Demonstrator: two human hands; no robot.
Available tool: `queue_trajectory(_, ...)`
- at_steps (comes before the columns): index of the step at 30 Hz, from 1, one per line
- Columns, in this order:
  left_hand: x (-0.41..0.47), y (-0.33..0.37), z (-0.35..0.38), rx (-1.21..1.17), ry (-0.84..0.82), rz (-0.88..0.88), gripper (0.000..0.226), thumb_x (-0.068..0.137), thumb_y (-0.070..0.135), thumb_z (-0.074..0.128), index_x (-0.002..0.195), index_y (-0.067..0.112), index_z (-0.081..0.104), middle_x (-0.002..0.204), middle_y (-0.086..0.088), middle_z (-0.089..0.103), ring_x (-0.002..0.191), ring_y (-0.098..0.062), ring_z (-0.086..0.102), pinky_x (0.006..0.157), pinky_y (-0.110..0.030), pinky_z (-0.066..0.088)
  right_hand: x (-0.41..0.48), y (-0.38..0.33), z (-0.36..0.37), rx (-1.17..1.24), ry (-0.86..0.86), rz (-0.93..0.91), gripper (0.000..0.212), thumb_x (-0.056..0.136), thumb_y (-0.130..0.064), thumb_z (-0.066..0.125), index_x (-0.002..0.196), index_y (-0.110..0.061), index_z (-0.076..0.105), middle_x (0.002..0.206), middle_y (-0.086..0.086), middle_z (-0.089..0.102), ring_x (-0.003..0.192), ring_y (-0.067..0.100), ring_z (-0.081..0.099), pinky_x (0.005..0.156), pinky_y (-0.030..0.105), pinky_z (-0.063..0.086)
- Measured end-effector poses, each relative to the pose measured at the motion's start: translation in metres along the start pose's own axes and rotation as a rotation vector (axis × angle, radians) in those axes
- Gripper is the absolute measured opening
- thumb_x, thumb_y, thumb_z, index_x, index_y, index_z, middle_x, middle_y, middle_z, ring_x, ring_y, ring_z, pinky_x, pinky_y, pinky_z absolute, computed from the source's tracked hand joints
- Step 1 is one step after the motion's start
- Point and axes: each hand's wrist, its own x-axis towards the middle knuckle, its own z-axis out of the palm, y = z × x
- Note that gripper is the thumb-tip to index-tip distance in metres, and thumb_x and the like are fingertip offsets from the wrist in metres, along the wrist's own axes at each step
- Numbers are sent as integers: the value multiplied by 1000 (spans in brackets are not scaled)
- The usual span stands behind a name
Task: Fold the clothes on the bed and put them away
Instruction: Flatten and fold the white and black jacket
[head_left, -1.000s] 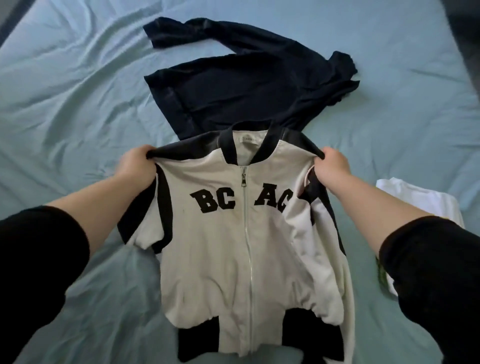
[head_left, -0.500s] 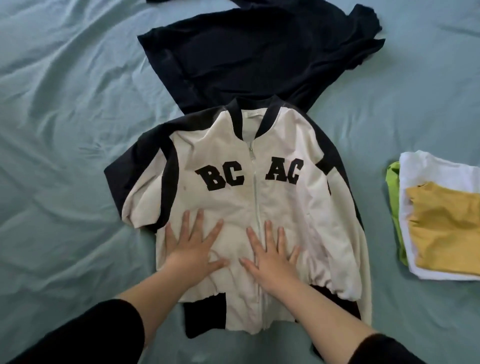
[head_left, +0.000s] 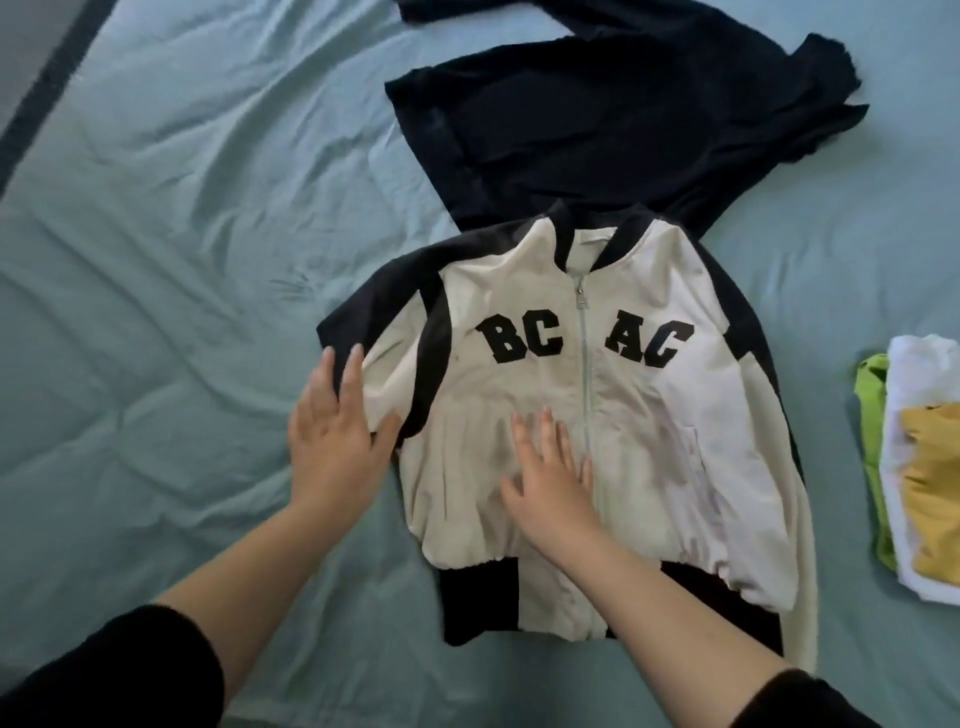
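A cream and black zip jacket (head_left: 670, 415) with the letters BC AC lies face up on the bed, collar pointing away from me. My left hand (head_left: 332, 441) lies flat with straight fingers over the jacket's left sleeve. My right hand (head_left: 550, 478) presses flat on the jacket's front, just left of the zip. Behind the jacket a dark navy garment (head_left: 623, 130) lies spread out and crumpled, its lower part under the jacket's collar.
The bed is covered by a wrinkled light blue sheet (head_left: 182, 234). At the right edge sits a stack of folded clothes (head_left: 914, 467): green at the bottom, white, yellow on top. A dark floor strip shows at the far left.
A second ago both hands held the jacket up by its shoulders. It now lies on the bed. Since half a second ago my left hand slid from the front to the left sleeve.
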Motion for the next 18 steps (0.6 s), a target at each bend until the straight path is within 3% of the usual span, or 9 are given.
queue_trajectory(3,30,-17,-6,-566,-168,-545,82,94,54,47,154,22,0,158,-9,20,143,-27,26,112,-35,22,7,-48,-1,247,51,-88,66,99,-32,41,153,-30,4,161,-6,-12,149,14,-1,120,39,9)
queue_trajectory(4,37,-15,-5,-722,-196,-633,82,94,51,50,154,21,3,155,-7,30,139,-26,33,111,-32,27,9,-62,-2,375,72,-107,63,99,-30,43,153,-29,11,161,-10,-7,148,11,5,118,31,14)
queue_trajectory(6,45,-6,-1,-911,-208,-724,71,93,37,59,151,20,22,146,-7,45,128,-27,49,104,-39,42,12,-84,0,549,120,-168,64,97,-25,49,152,-29,17,161,-15,-3,146,4,9,111,17,16)
queue_trajectory(8,48,3,1,-1062,-191,-792,48,90,17,63,135,17,47,129,-12,60,112,-29,62,91,-43,53,15,-98,3,483,181,-279,78,91,-20,58,153,-31,12,161,-12,-5,147,6,8,110,17,21)
queue_trajectory(11,42,20,-9,-1167,-206,-744,30,86,8,62,114,19,62,102,-8,73,95,-26,70,83,-40,58,25,-112,6,215,239,-344,102,81,-23,67,149,-39,-8,161,-1,-14,149,20,-1,116,34,23)
queue_trajectory(13,35,31,-20,-1133,-235,-606,19,85,13,64,101,22,67,90,-2,75,88,-19,72,77,-33,59,32,-120,3,320,256,-334,109,77,-23,74,150,-37,-6,162,1,-4,149,17,8,116,31,23)
queue_trajectory(14,32,35,-26,-1140,-245,-529,15,84,17,65,98,21,69,89,-2,75,88,-17,72,79,-32,58,36,-123,-1,476,257,-328,105,75,-19,76,152,-33,6,160,0,14,145,12,22,113,26,28)
queue_trajectory(16,29,33,-37,-1174,-229,-419,9,85,26,67,90,22,73,87,2,75,88,-9,70,82,-25,53,40,-123,-8,734,253,-275,77,76,-17,77,142,-30,41,134,-11,56,118,-2,53,96,15,42)
queue_trajectory(18,33,20,-46,-1194,-153,-449,11,88,36,66,88,27,73,85,14,73,82,7,63,79,-11,47,44,-115,-16,885,267,-152,31,79,-20,76,106,-32,68,86,-17,71,77,-2,63,69,18,48)
